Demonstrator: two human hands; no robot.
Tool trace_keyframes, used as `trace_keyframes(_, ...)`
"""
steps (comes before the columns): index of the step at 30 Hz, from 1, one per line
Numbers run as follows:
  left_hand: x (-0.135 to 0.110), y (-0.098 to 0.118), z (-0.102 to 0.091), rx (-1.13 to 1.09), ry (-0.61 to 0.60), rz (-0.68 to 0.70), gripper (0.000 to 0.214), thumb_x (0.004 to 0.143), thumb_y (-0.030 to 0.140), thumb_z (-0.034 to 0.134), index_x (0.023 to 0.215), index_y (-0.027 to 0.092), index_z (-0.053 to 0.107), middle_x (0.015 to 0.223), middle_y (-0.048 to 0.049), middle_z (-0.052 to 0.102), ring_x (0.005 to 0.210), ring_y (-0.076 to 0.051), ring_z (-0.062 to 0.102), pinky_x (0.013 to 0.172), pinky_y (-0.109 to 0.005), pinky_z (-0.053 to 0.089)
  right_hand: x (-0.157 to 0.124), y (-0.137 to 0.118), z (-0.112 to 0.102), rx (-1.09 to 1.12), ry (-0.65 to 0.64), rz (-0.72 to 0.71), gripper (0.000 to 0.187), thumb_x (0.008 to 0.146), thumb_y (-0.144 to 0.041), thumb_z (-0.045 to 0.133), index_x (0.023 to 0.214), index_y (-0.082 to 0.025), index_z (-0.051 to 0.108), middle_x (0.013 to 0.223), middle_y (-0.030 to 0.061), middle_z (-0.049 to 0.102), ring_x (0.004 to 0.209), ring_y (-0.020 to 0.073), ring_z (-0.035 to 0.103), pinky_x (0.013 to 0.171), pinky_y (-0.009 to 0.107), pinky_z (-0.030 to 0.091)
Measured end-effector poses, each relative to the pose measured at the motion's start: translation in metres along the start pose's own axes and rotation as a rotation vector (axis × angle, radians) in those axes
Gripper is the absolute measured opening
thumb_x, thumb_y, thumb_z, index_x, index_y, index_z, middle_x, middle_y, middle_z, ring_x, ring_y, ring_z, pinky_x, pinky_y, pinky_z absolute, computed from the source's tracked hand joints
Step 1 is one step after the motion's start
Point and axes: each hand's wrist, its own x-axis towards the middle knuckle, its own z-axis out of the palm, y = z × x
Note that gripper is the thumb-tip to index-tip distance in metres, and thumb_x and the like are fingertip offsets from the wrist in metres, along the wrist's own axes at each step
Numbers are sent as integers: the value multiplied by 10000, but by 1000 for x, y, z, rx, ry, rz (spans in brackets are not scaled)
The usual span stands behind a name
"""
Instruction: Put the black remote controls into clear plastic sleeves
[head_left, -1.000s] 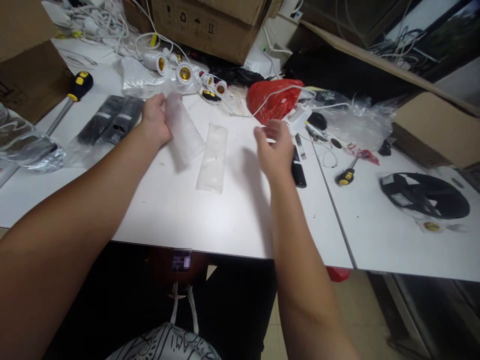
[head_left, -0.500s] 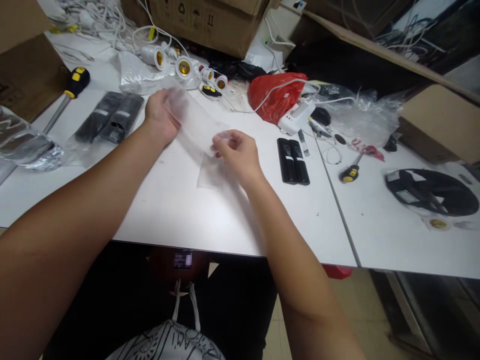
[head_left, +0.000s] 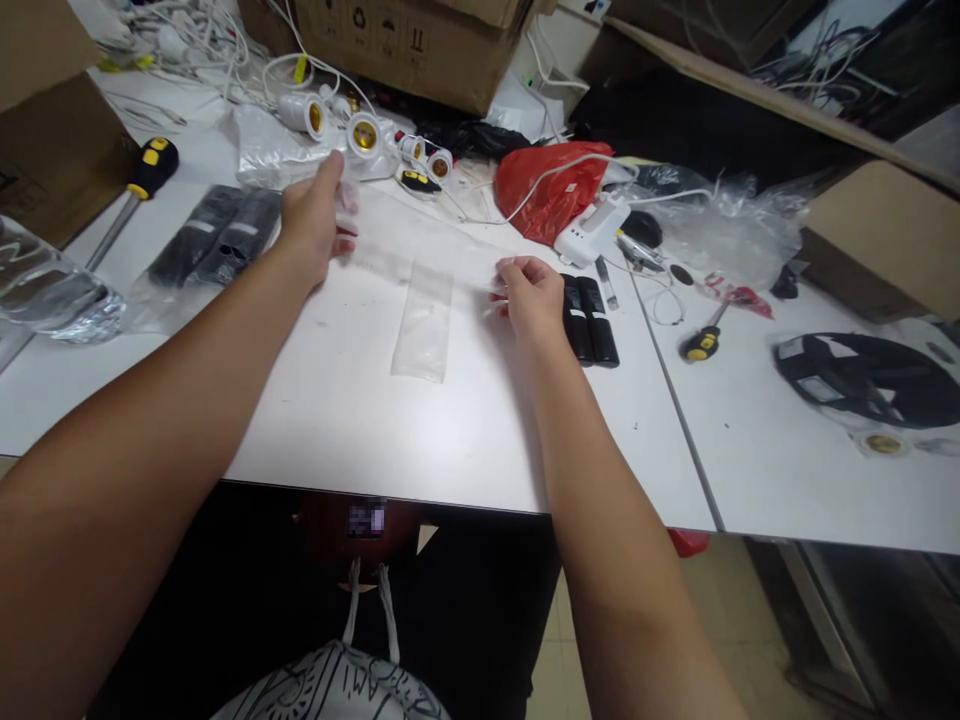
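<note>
My left hand (head_left: 313, 222) and my right hand (head_left: 529, 292) stretch a clear plastic bag (head_left: 420, 245) between them above the white table (head_left: 360, 400). The left hand pinches the bag's left end, and the right hand's closed fingers grip its right end. A second clear bag (head_left: 424, 320) lies flat on the table below the stretched one. Two black rectangular devices (head_left: 589, 320) lie side by side just right of my right hand.
Bagged black devices (head_left: 221, 235) lie left of my left hand beside a yellow-black screwdriver (head_left: 139, 190). White lamp sockets (head_left: 337, 125), cables and a cardboard box (head_left: 420, 45) crowd the back. A red bag (head_left: 547, 195), white adapter (head_left: 589, 235), small screwdriver (head_left: 701, 340) and black strap coil (head_left: 870, 380) lie right.
My right hand moved left, took the free end of the bag held by my left hand, then pulled right, stretching the bag out between both hands.
</note>
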Motion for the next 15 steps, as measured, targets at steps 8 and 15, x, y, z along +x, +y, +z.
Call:
trace_keyframes(8, 2, -9, -1, 205, 98, 173, 396, 1000, 486, 637, 693, 240, 596, 627, 13, 432, 813, -180, 526, 960, -484, 482, 2, 0, -5, 42, -33, 52, 122, 884, -302, 645, 835, -216, 575, 799, -5, 630, 578, 92, 572, 462, 199, 381)
trace_keyframes(15, 0, -7, -1, 195, 87, 191, 360, 924, 444, 746, 648, 243, 631, 606, 13, 451, 806, -200, 559, 967, -498, 485, 6, 2, -11, 91, -129, 160, 135, 845, -330, 689, 839, -228, 601, 786, -12, 620, 552, 94, 528, 461, 214, 423)
